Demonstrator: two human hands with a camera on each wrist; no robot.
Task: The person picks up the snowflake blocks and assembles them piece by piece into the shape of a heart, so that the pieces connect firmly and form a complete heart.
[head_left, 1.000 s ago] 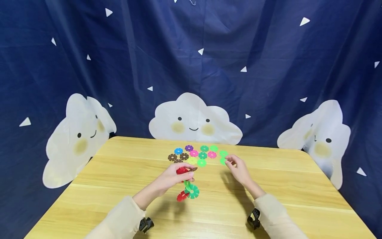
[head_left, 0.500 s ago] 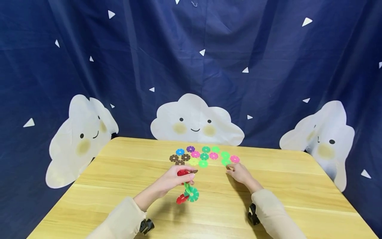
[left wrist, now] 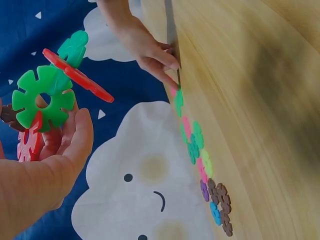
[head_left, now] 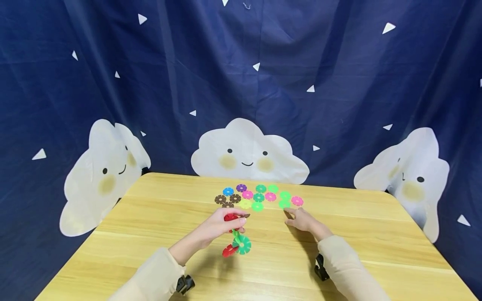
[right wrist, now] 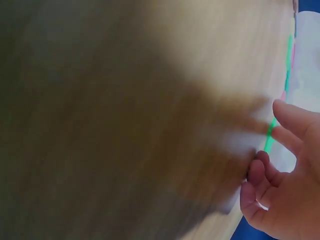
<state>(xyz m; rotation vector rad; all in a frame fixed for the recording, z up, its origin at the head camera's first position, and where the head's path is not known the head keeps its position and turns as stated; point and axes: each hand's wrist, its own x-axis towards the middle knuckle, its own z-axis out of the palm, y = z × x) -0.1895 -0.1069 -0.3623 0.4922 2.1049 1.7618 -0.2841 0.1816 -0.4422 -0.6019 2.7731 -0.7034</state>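
My left hand [head_left: 216,224] holds a cluster of slotted plastic discs joined together above the table. In the left wrist view the cluster shows a green disc [left wrist: 25,100], a red disc [left wrist: 80,77] seen edge-on, a teal disc [left wrist: 75,47], a brown disc [left wrist: 9,117] and another red disc [left wrist: 29,145], partly behind my fingers. Low over the table, my right hand [head_left: 304,220] reaches its index finger to the near edge of a light green disc [head_left: 284,204]. The other fingers of that hand are bent, with nothing visible between them.
Loose flat discs lie in a group at the table's far side: several brown ones [head_left: 220,199], a blue one [head_left: 228,191], a purple one [head_left: 241,188], a yellow one [head_left: 245,204], plus pink and green ones. A pink disc [head_left: 297,201] lies rightmost. Behind the table [head_left: 361,234] hangs a dark blue curtain [head_left: 278,104].
My right hand has lowered and come nearer, its index finger now at the light green disc. The pink disc at the right has come into sight. The left hand keeps holding the joined discs.
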